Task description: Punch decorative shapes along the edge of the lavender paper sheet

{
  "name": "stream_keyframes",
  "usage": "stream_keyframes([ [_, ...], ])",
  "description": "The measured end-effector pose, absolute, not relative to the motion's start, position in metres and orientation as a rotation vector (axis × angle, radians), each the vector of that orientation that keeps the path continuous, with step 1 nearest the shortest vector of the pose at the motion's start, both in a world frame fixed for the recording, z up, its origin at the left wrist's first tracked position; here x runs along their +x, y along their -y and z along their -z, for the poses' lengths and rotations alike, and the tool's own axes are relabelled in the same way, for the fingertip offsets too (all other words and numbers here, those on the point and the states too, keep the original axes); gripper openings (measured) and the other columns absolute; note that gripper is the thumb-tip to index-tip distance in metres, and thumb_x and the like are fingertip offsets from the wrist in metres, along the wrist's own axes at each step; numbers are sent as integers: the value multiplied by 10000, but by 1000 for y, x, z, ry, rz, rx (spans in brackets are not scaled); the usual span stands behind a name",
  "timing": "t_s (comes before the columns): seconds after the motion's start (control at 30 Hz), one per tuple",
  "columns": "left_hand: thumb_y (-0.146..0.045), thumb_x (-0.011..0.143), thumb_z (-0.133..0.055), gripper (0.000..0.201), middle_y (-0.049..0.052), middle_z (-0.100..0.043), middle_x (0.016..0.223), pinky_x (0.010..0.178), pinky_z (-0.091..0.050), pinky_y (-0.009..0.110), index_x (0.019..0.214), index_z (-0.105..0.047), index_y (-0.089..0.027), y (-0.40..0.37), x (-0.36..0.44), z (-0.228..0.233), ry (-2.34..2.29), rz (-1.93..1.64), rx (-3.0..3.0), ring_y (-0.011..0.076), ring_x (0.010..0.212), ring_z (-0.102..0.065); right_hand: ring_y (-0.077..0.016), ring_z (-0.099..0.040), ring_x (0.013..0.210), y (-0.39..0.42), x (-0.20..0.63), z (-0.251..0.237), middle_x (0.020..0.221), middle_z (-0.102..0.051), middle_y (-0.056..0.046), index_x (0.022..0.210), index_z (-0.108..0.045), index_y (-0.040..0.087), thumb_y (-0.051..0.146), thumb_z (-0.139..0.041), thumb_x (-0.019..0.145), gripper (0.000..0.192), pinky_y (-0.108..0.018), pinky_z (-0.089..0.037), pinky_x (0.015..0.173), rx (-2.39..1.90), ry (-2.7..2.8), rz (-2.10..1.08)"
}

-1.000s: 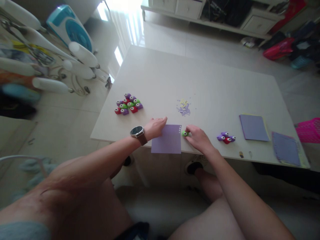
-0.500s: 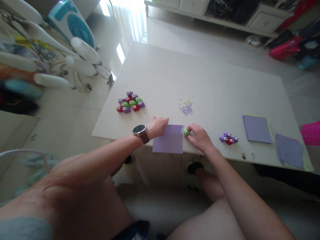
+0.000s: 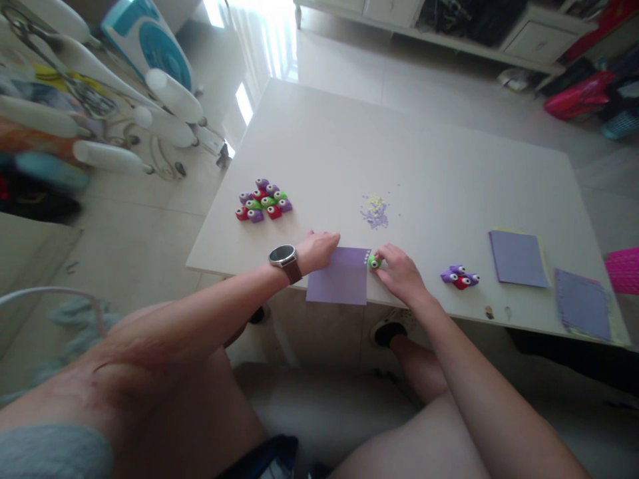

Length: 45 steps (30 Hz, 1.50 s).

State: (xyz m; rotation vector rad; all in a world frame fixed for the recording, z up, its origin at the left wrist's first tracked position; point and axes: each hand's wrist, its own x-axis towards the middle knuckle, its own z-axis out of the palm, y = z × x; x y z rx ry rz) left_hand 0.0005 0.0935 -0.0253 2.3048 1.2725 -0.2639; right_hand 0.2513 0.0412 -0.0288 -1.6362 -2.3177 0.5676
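A sheet of purple paper [image 3: 339,283] lies at the table's front edge, its lower part hanging over. Several white holes run down its upper right edge. My left hand [image 3: 319,251], with a watch on the wrist, presses the sheet's upper left corner to the table, fingers partly curled. Between the thumb and fingers of my right hand [image 3: 399,269] is a green craft punch [image 3: 374,263] with a white-and-black eye, set against the paper's right edge. Whether the paper is inside its slot, I cannot tell. Purple and yellow paper bits [image 3: 375,211] lie scattered beyond the sheet.
Red, green and purple punches [image 3: 263,201] stand clustered on the left of the white table [image 3: 424,159]; a smaller purple-and-red group [image 3: 460,277] sits at right. Beyond are a stack of purple paper [image 3: 519,259], a second stack [image 3: 582,305], and two tiny items [image 3: 489,312] near the edge.
The whole view has shifted slightly. Both hands, the paper and the green punch keep about the same places relative to each other.
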Motion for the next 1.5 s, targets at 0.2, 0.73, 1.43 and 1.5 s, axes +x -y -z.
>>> stream_keyframes([
  [0.2, -148, 862, -627, 315, 142, -728, 1177, 957, -494, 424, 1175, -597, -163, -93, 2, 24, -1291, 272, 2332, 306, 1115, -692, -275, -590, 931, -41, 248, 29, 934, -639, -60, 821, -491, 255, 80, -635, 818, 226, -374, -450, 810, -1628, 2315, -583],
  [0.73, -164, 838, -694, 357, 142, -727, 1220, 1006, -484, 426, 1182, -598, -160, -92, 2, 20, -1293, 272, 2312, 307, 1171, -673, -256, -629, 918, -43, 253, 31, 953, -692, -53, 852, -545, 243, 104, -633, 817, 168, -368, -469, 826, -1559, 2286, -802],
  [1.43, -92, 824, -653, 410, 147, -641, 1248, 961, -472, 416, 1214, -554, -173, -87, 5, 7, -1294, 221, 2371, 296, 1149, -611, -231, -642, 914, -44, 248, 30, 957, -691, -53, 905, -648, 224, 109, -643, 838, 133, -346, -483, 834, -1496, 2276, -879],
  [1.5, -86, 855, -600, 329, 122, -678, 1174, 919, -489, 362, 1173, -583, -168, -88, 4, 13, -1237, 232, 2337, 261, 1080, -646, -227, -643, 899, -44, 248, 29, 945, -693, -48, 908, -653, 225, 115, -647, 838, 130, -338, -482, 819, -1500, 2276, -893],
])
